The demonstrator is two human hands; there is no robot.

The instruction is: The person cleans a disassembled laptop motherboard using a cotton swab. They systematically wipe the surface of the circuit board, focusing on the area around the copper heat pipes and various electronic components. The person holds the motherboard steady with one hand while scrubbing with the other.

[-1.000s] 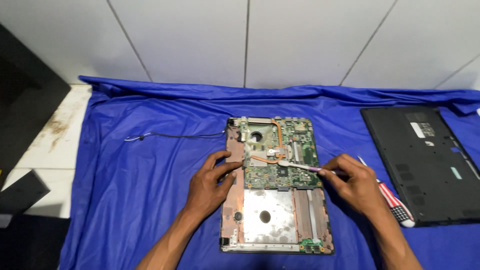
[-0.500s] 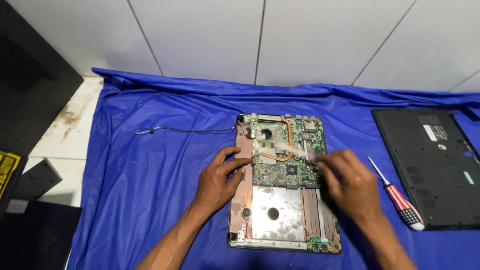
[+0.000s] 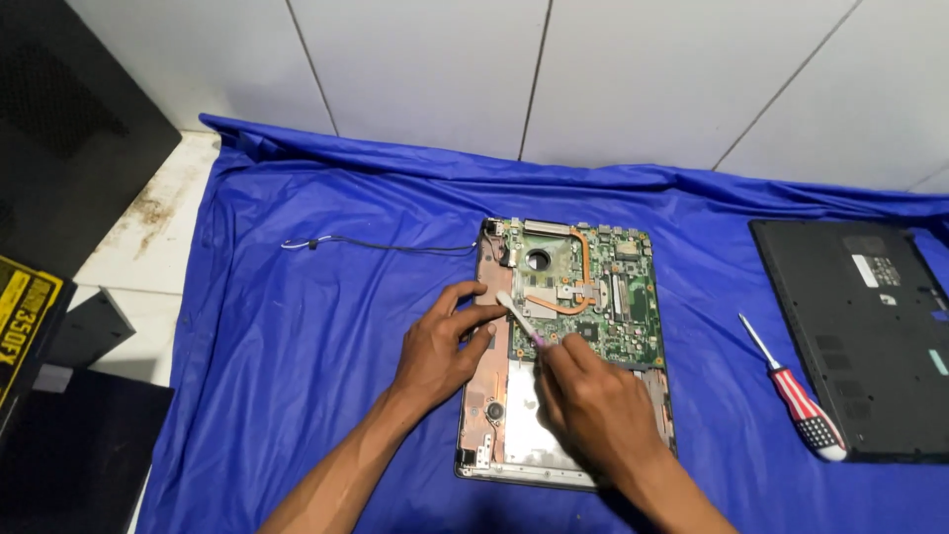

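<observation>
My right hand [image 3: 593, 410] pinches the pink handle end of a small brush [image 3: 521, 318]. The brush's long axis runs up and to the left from my grip, and its white head sits on the left margin of the green circuit board [image 3: 583, 297], just beyond my fingertips. My left hand [image 3: 440, 351] lies flat and spread, pressing on the left edge of the opened laptop chassis [image 3: 494, 396]; its fingertips lie just beside the brush head, nearer to it than my right grip. The chassis rests on the blue cloth [image 3: 297, 346]. Well right of my grip lie a striped screwdriver [image 3: 796, 396] and the black bottom cover [image 3: 860, 326].
</observation>
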